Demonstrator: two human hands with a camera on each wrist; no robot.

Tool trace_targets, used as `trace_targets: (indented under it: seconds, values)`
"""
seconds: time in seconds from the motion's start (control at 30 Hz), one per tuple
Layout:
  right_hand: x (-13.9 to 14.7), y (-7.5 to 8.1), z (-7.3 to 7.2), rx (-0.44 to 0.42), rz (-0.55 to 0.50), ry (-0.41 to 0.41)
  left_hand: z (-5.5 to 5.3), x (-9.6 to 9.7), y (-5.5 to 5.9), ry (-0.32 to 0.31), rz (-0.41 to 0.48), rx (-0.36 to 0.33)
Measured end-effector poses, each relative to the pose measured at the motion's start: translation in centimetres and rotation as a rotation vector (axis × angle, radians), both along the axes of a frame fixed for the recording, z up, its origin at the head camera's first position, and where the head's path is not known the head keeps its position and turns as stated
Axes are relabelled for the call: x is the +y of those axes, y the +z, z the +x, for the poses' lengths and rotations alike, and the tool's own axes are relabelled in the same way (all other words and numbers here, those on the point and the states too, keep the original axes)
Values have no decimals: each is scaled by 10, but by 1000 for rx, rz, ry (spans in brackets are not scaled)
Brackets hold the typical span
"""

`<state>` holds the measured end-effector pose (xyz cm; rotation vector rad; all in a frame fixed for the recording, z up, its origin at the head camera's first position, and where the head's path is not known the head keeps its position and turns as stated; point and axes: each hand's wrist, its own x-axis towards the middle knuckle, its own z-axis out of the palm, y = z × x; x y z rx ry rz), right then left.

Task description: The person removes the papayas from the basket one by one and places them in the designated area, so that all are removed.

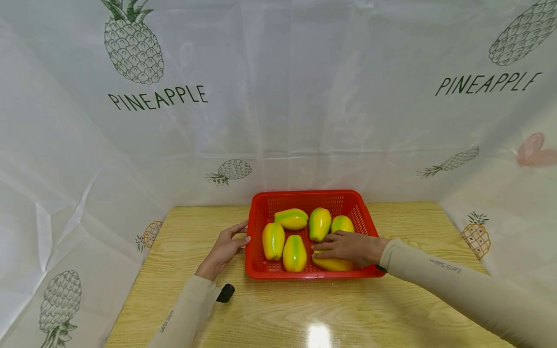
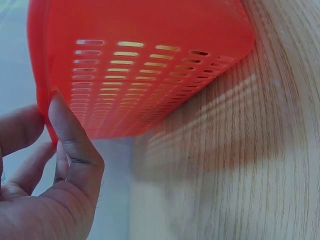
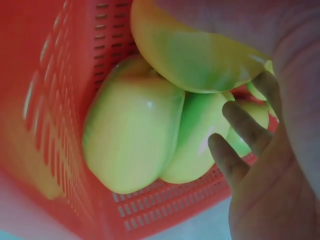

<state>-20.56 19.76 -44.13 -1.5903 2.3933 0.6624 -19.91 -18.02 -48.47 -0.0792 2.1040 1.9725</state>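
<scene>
A red plastic basket [image 1: 313,275] holds several glossy yellow-green papayas, among them one at the left [image 1: 273,241] and one at the front middle [image 1: 294,253]. My left hand [image 1: 224,249] pinches the basket's left rim, thumb on the outer side, as the left wrist view shows. Inside the basket's front right part, my right hand [image 1: 348,247] lies over a papaya [image 1: 332,264], partly hiding it. In the right wrist view its fingers [image 3: 245,127] are spread and slightly bent beside this papaya [image 3: 195,60]. Two other papayas [image 3: 132,130] lie close by.
The basket stands near the back edge of a wooden table [image 1: 270,314]. Behind and beside it hangs a white sheet [image 1: 304,121] printed with pineapples. A black band [image 1: 225,293] is on my left wrist.
</scene>
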Motion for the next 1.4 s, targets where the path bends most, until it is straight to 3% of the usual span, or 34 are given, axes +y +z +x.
trace_targets:
  seconds: [0.63, 0.97, 1.27, 1.4]
  values:
    - [0, -1, -1, 32, -36, 10, 2, 2, -1, 5, 2, -1]
    - [13, 9, -1, -50, -255, -53, 2, 1, -3, 9, 19, -8]
    - [34, 23, -2, -57, -430, -127, 2, 1, -2, 14, 19, -16]
    - [46, 28, -3, -30, -504, -123, 3, 0, -2, 7, 24, -12]
